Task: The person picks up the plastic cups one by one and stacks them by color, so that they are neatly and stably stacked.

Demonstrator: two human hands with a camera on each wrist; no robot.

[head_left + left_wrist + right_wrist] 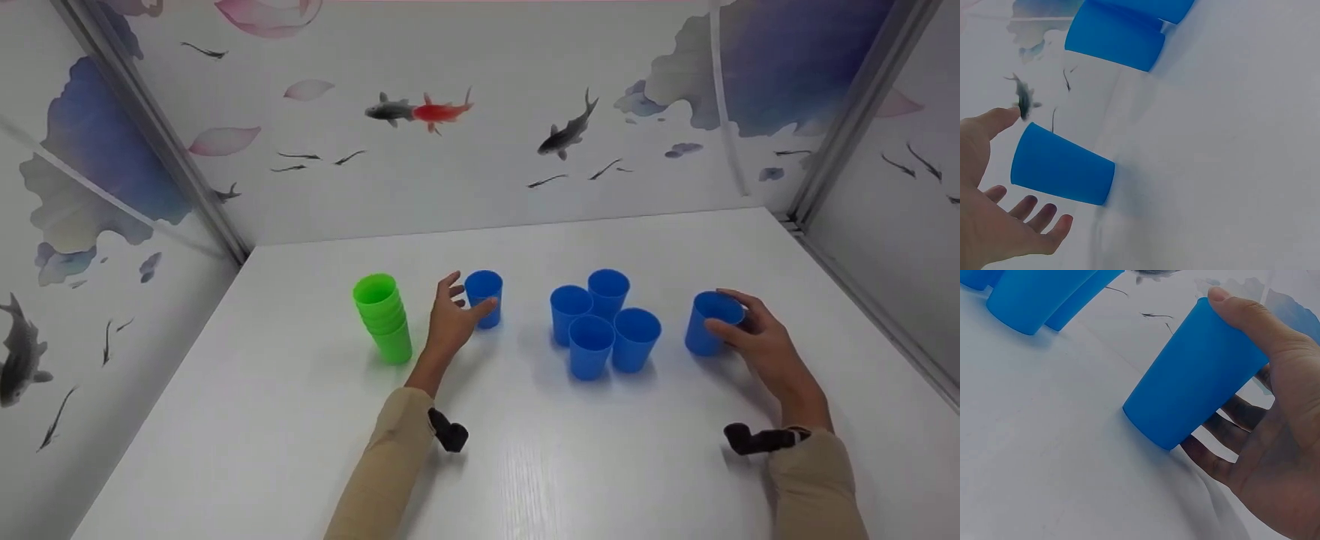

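Note:
The left hand (451, 319) is beside a lone upright blue cup (484, 300), thumb and fingers spread on either side. In the left wrist view, gaps show between the fingers and this cup (1064, 166). At the right, the right hand (765, 345) holds another upright blue cup (705, 330). The right wrist view has the thumb on that cup's rim and the fingers behind its side (1196, 377). Between the hands, several blue cups (590, 349) stand upright in a close cluster.
Left of the left hand stands a stack of green cups (391, 341), nested and upright. The white table (525, 465) meets a back wall (480, 195) printed with fish and petals, with side walls at both ends.

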